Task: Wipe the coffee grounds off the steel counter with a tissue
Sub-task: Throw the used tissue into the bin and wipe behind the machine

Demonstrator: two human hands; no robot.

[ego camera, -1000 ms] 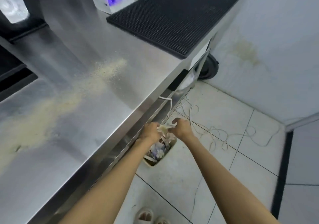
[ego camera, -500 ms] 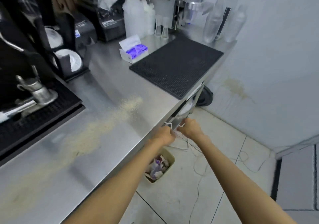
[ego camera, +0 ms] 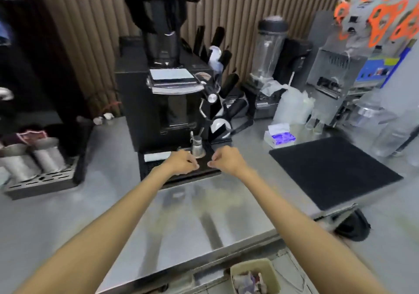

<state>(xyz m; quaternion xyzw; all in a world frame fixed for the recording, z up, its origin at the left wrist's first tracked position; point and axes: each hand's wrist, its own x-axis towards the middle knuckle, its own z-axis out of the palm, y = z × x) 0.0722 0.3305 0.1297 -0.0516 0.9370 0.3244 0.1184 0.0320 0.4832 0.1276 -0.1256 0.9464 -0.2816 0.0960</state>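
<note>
The steel counter [ego camera: 247, 221] stretches across the view, with a faint blurred tan smear of coffee grounds [ego camera: 217, 203] on its middle. Both my arms reach forward over it. My left hand [ego camera: 181, 161] and my right hand [ego camera: 226, 160] hover side by side above the counter's back part, in front of the black coffee machine [ego camera: 158, 105]. Each has its fingers curled closed, and I see nothing in either. A tissue box [ego camera: 280, 136] with a blue opening and a white tissue sticking up sits to the right of my hands.
A black rubber mat [ego camera: 333, 169] covers the counter's right end. A small steel jug [ego camera: 197, 147] stands on the machine's drip tray. Steel cups [ego camera: 34, 157] sit on a tray at left. A blender [ego camera: 267, 67] and a sealing machine stand behind. A beige waste bin [ego camera: 254, 275] sits on the floor.
The view has swung up from the floor and bin to the counter. Both hands rose from beside the counter's edge near the bin to above the counter in front of the coffee machine.
</note>
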